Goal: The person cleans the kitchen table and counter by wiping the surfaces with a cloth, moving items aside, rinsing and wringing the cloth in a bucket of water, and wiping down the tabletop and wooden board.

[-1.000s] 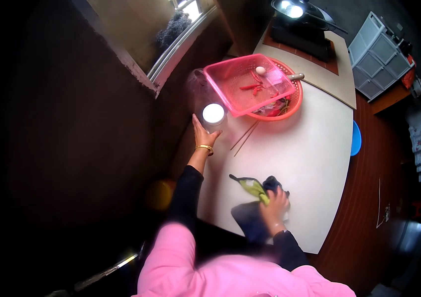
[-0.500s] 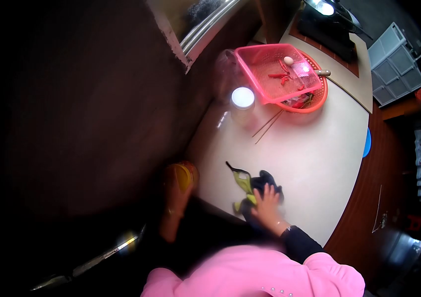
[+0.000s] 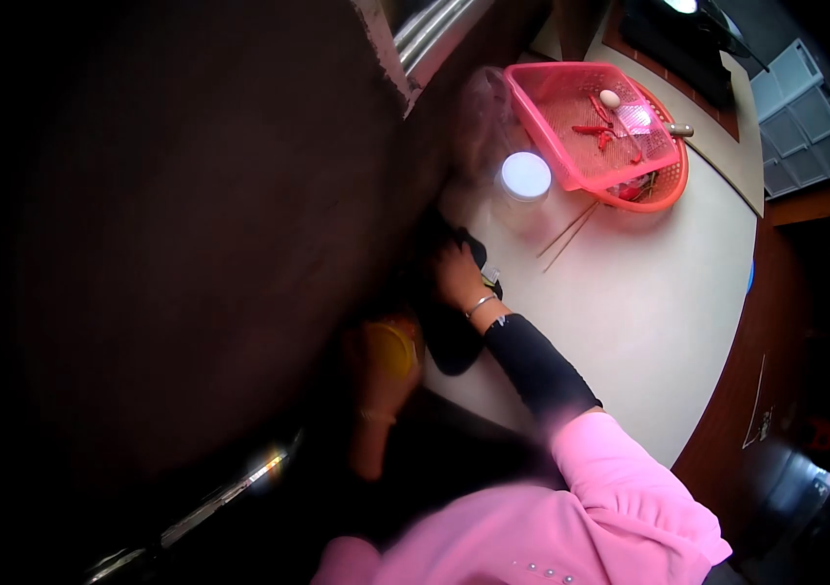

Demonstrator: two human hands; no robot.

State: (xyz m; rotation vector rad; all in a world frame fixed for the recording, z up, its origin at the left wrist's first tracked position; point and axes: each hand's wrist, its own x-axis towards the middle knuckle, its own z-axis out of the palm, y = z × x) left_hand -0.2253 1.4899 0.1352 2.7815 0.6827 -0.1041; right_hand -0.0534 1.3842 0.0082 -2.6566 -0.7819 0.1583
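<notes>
My right hand (image 3: 459, 277) presses on a dark cloth item (image 3: 451, 336) at the table's left edge by the wall, its fingers wrapped into the fabric. A bit of its green part shows by my wrist. Lower left, in shadow, my left hand (image 3: 391, 375) grips a yellow round object (image 3: 392, 348), which is dim and partly hidden. Beyond my right hand stands a clear jar with a white lid (image 3: 525, 176).
A pink basket (image 3: 571, 168) holding an egg (image 3: 610, 98) and red chillies (image 3: 593, 130) rests on an orange colander (image 3: 673, 195). Two thin sticks (image 3: 568, 234) lie beside the jar on the white table (image 3: 649, 322). A drawer unit (image 3: 805, 136) stands at the upper right.
My right hand has moved the dark cloth from the table's near part to its left edge. My left hand has gone from beside the jar down to the yellow object.
</notes>
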